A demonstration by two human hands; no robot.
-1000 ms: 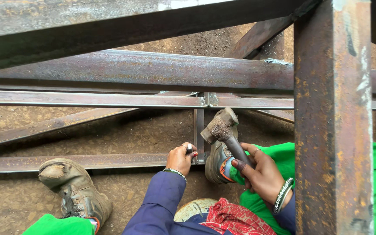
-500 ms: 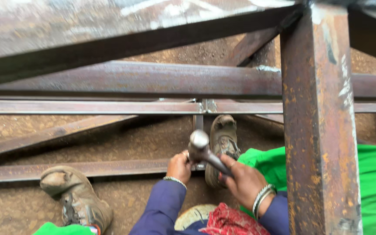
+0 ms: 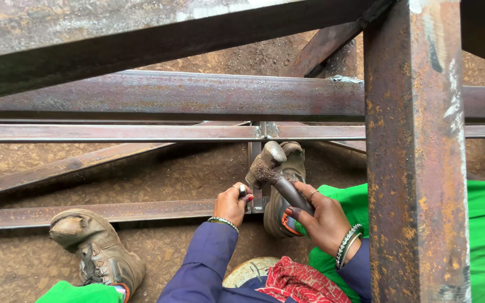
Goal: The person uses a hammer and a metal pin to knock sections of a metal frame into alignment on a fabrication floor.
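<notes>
My right hand grips the handle of a worn hammer, its head raised just above a short upright steel piece that joins two rusty horizontal bars. My left hand pinches a small metal chisel-like tool against the joint on the lower bar. Both arms wear dark blue sleeves, with bangles on the wrists.
A rusty steel frame fills the view: a thick upright post at right, a wide beam across the top, a diagonal brace. My boots stand on brown dirt. Green trousers show at right.
The hammer swung down toward the joint half a second ago and is now lifted back up and to the right. My left hand has stayed at the joint.
</notes>
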